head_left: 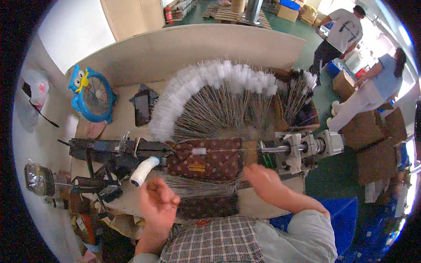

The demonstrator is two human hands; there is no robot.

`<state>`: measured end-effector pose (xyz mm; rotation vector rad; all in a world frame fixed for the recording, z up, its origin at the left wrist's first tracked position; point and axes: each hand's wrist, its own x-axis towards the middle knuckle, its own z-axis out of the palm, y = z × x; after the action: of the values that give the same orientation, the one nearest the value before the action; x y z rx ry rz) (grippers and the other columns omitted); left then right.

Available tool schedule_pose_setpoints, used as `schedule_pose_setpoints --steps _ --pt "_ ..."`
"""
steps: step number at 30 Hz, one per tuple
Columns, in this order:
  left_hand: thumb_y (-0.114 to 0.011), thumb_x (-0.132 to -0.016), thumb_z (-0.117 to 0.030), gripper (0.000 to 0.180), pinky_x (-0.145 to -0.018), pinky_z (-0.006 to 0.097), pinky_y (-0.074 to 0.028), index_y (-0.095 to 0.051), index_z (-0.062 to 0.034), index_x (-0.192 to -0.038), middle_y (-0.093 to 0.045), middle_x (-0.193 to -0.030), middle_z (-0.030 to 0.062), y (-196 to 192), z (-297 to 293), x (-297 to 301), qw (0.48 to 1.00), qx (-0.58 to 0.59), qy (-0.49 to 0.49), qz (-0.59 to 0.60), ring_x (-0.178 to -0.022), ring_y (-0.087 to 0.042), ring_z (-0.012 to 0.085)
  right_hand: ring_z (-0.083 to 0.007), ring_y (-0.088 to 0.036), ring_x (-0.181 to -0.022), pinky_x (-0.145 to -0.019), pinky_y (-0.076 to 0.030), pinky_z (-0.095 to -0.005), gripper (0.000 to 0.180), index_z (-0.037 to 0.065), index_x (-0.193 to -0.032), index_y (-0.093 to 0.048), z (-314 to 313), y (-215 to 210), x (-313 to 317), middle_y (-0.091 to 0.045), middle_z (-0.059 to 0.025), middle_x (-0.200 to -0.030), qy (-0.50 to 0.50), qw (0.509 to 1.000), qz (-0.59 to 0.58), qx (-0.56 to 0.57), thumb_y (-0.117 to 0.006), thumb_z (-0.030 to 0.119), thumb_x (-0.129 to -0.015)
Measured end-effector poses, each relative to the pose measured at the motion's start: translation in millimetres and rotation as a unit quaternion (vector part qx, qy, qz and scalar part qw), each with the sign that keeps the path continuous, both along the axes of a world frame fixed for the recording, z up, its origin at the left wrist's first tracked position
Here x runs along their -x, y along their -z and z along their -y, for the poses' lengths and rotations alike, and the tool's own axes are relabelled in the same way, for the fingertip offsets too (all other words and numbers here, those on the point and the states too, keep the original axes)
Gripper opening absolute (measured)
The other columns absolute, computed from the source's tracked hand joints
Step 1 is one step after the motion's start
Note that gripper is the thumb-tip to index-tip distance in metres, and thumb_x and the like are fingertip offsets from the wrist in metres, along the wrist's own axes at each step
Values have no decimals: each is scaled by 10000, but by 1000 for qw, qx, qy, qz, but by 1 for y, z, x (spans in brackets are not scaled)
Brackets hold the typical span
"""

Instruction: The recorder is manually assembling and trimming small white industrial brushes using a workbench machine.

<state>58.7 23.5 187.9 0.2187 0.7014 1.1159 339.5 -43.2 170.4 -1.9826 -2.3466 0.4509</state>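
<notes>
On the pale wooden bench (127,118), the fan of thin wire stems with white bristle tips (215,94) lies behind the brown patterned cushion pad (206,160), and a loose bundle of bare grey wires (197,186) lies in front of that pad. The black metal clamp fixture (114,149) stands left of the pad and the silver metal spindle unit (302,149) right of it, with a single wire (228,151) running between them above the pad. The blue owl-shaped fan (92,94) stands at the bench's rear left, and the left hand (158,204) and right hand (263,179) sit at the near edge, beside the bare wires.

Single head-worn fisheye, steeply down over workbench (127,109)
</notes>
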Motion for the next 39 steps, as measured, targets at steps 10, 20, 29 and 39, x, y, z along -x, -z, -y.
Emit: schedule_pose_setpoints --steps 10,20,29,39 --pt "-584 -851 -190 210 -599 311 -489 -570 -14 -966 -624 -823 106 12 -28 -94 777 -475 260 -322 -672 -600 187 -269 -612 -786 -682 -501 -358 169 44 -887 -624 -15 -87 -63 -632 -109 -871 197 931 -106 -287 -584 -9 -731" --pt "-597 -752 -139 250 -757 417 -468 -545 -94 -992 -616 -882 73 57 -68 -208 439 -647 185 -595 -840 -598 283 -304 -616 -769 -639 -498 -372 162 110 -929 -621 -49 -25 -57 -637 -103 -855 124 949 -165 -239 -567 68 -782" --pt "-621 -723 -155 176 -997 500 -334 -628 -110 -892 -577 -1124 48 50 -102 -133 250 -753 67 -605 -1154 -485 264 -278 -605 -686 -645 -480 -376 139 116 -813 -710 -54 -26 -68 -657 -85 -735 59 960 -243 -125 -678 209 -716" --pt "-582 -830 -66 154 -791 323 -486 -642 -71 -971 -650 -869 84 40 -1 -25 736 -321 194 -564 -847 -629 224 -207 -552 -736 -646 -476 -341 109 125 -747 -667 -136 -10 56 -612 -1 -711 -151 934 -245 -212 -673 221 -696"
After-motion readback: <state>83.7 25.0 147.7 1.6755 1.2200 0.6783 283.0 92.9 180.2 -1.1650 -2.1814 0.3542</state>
